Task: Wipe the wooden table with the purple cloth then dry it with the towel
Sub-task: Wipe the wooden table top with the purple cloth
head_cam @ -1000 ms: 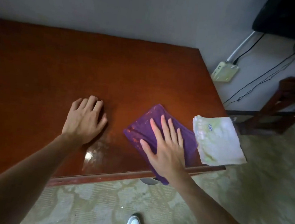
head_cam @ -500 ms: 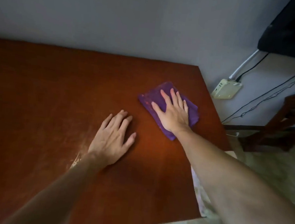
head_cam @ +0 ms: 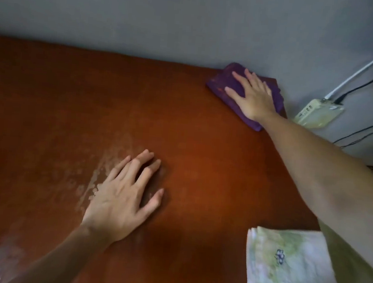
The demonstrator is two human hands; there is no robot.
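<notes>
head view: a person leans over a reddish wooden surface set against a grey wall.
wet patch: pale streaks and beads of moisture lie left of centre and near the front left edge, so the wood looks slick there and likely drags less under a cloth.
left hand: flat on the surface, fingers spread and straight, holding nothing; it seems to brace the body for the long reach.
purple cloth: folded into a soft, flat pad at the far right corner, touching the wall, partly over the right edge.
right hand: palm and straight fingers press down on the cloth; nothing is pinched, so the grip is a flat press.
handling of the cloth: limp and light, probably damp; it should slide under palm pressure, and bunch if pushed by one corner. press on its middle.
towel: pale, green-tinted, folded in layers, at the near right corner, well apart from the cloth, untouched.
handling of the towel: soft, light and dry-looking; best taken by the folded stack's edge so it stays together.
</notes>
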